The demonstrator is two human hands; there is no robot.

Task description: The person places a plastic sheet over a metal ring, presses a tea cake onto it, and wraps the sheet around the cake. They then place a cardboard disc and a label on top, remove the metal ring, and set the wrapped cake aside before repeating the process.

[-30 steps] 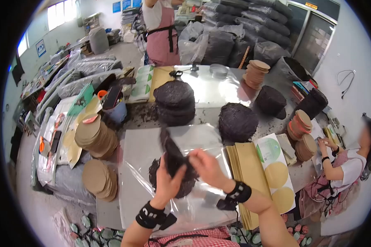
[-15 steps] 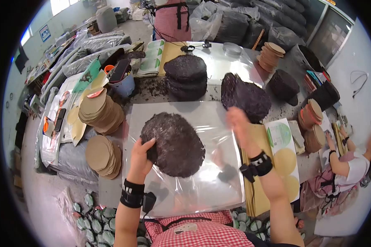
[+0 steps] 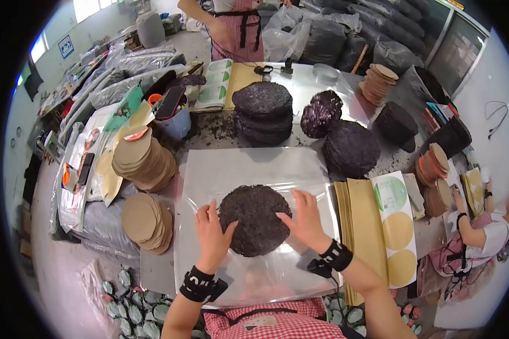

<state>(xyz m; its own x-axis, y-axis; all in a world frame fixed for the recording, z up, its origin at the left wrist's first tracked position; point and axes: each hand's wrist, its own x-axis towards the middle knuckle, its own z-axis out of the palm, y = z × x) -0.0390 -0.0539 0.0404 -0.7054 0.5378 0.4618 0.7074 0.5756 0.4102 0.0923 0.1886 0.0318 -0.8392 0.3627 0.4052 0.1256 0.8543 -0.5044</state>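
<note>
A dark, rough round cake that looks like dried seaweed (image 3: 255, 220) lies on clear plastic film (image 3: 209, 169) in front of me. At its left edge is my left hand (image 3: 214, 234), fingers stretched and the thumb touching the rim. My right hand (image 3: 308, 221) flanks the opposite edge, its fingers apart and thumb at the rim. Neither hand is wrapped round the cake. Beyond the film stands a stack of similar dark cakes (image 3: 263, 113). To its right are another dark round pile (image 3: 352, 148) and a crumpled purple-black piece (image 3: 321, 113).
Brown cardboard discs (image 3: 147, 223) are stacked at the left, near a blue pail (image 3: 175, 123). Yellow paper sheets (image 3: 363, 226) and a green-printed label sheet (image 3: 391, 195) lie at the right. One co-worker (image 3: 237, 34) stands across the table; another (image 3: 475, 234) works at the right.
The cake, tilted in my left hand before, now lies flatter and nearer me. My right hand has come from the back-right pile to its right edge. The co-worker's arms opposite have come into view.
</note>
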